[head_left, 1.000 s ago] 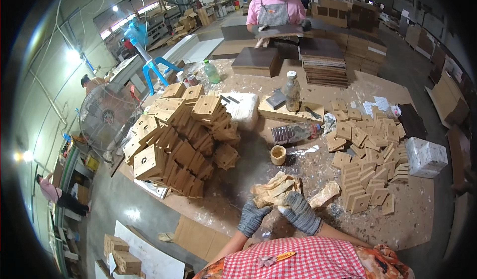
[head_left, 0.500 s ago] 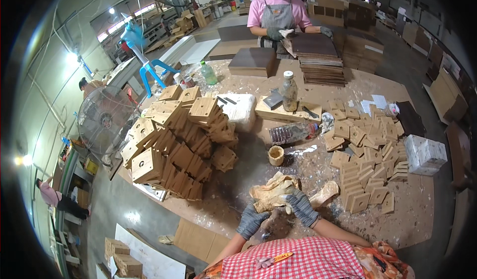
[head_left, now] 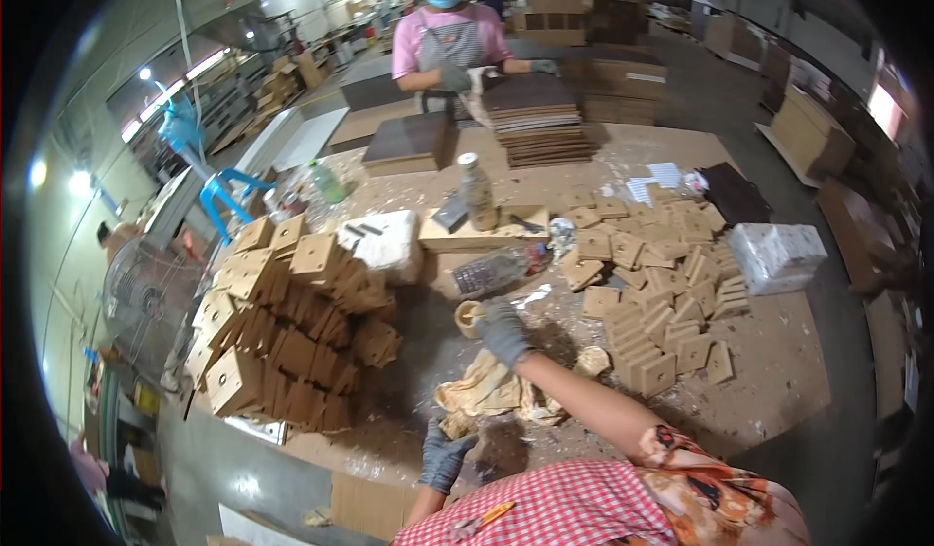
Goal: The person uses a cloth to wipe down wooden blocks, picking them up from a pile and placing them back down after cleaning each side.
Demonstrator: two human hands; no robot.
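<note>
My right hand (head_left: 504, 333), in a grey knit glove, reaches forward with its fingers closed at the right side of a small tan cup (head_left: 466, 318). Part of the cup is behind those fingers. Nearer to me, my left hand (head_left: 445, 460), gloved alike, closes on a small tan piece (head_left: 455, 424) whose kind I cannot make out. Between the hands a crumpled, stained cream rag (head_left: 486, 386) lies on the worktable (head_left: 778, 371). A stack of square wooden blocks with holes (head_left: 292, 342) rises to the left, and loose wooden blocks (head_left: 662, 283) spread at the right.
Beyond the cup lie a plastic bottle (head_left: 498, 270) on its side and an upright bottle (head_left: 477, 193) by a wooden board (head_left: 443, 239). White wrapped packages (head_left: 776, 257) flank the blocks. Across the table a gloved person (head_left: 450, 54) stands at stacked dark panels (head_left: 538, 123). A fan (head_left: 146, 298) is left.
Both hands have let go of the rag, which now lies on the table. My right hand has moved forward to the cup; my left has drawn back with the tan piece. The view has shifted rightward.
</note>
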